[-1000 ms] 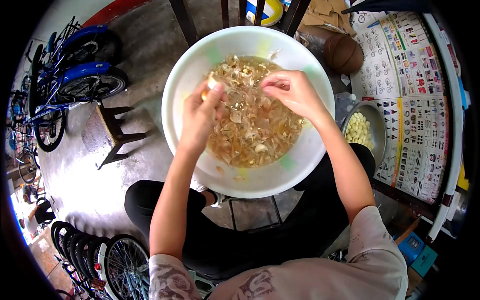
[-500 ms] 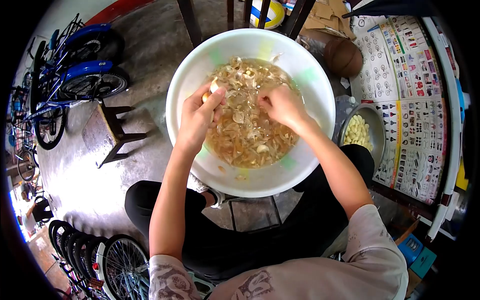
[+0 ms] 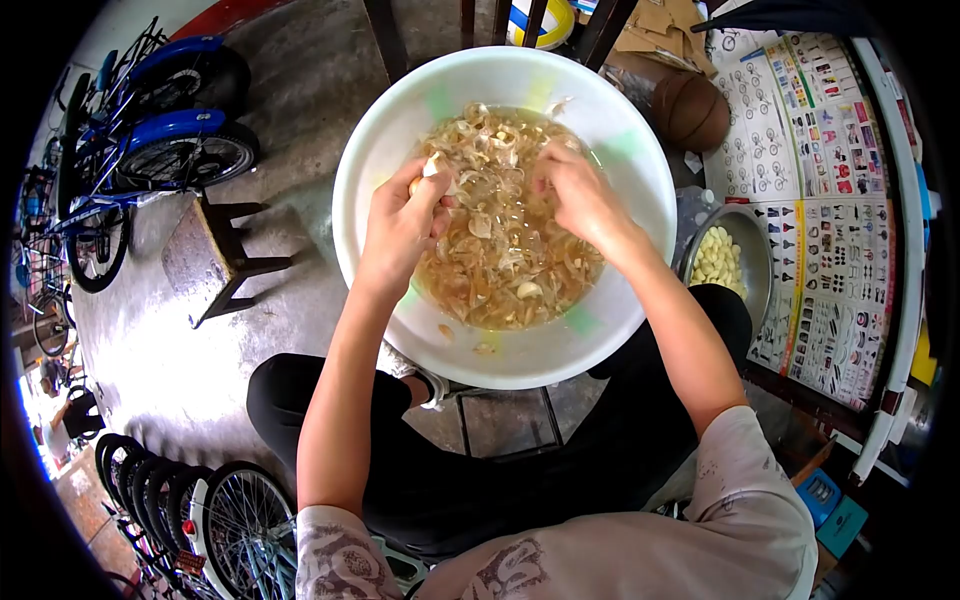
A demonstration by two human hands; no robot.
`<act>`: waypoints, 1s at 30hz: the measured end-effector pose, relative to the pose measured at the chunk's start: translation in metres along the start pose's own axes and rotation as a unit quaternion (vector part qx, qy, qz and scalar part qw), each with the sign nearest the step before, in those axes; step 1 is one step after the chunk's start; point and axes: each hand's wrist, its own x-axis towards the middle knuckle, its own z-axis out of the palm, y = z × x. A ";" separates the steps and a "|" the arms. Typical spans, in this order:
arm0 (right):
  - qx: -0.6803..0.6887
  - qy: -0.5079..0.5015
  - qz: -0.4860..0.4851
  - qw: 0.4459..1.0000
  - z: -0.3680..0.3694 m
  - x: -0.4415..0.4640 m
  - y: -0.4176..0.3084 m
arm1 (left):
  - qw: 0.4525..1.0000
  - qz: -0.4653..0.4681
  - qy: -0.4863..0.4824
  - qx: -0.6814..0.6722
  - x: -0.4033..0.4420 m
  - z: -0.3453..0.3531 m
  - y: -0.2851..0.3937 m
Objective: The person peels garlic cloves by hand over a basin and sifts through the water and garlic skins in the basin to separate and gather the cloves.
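Note:
A large white basin (image 3: 370, 215) holds water with many loose garlic skins (image 3: 500, 225) floating in it. My left hand (image 3: 405, 215) is over the basin's left side, closed around garlic cloves (image 3: 432, 165); a pale one shows between thumb and index finger. Over the right part of the water is my right hand (image 3: 582, 198), fingers pointing down and a little blurred. Its thumb and index finger look apart, and nothing shows between them. A whitish clove (image 3: 528, 290) lies among the skins near the front.
A metal bowl of peeled garlic cloves (image 3: 716, 262) stands right of the basin, by my knee. Behind it are a basketball (image 3: 690, 112) and a printed sheet-covered table (image 3: 825, 220). A wooden stool (image 3: 215, 255) and parked bicycles (image 3: 180, 150) are at the left.
My right hand has moved slightly right and up, and its pinched fingers have loosened. My left hand stays nearly in place, still around the garlic cloves.

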 end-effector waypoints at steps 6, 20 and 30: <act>-0.031 -0.090 0.075 0.993 0.034 0.000 -0.016 | 1.000 -0.013 0.002 0.024 -0.003 0.000 0.000; 0.429 -0.142 0.116 0.885 -0.007 0.005 -0.024 | 0.977 -0.020 -0.030 0.211 0.001 -0.006 -0.020; 0.466 -0.093 0.076 0.877 -0.007 0.001 -0.033 | 0.962 0.094 -0.035 0.253 -0.002 0.014 -0.022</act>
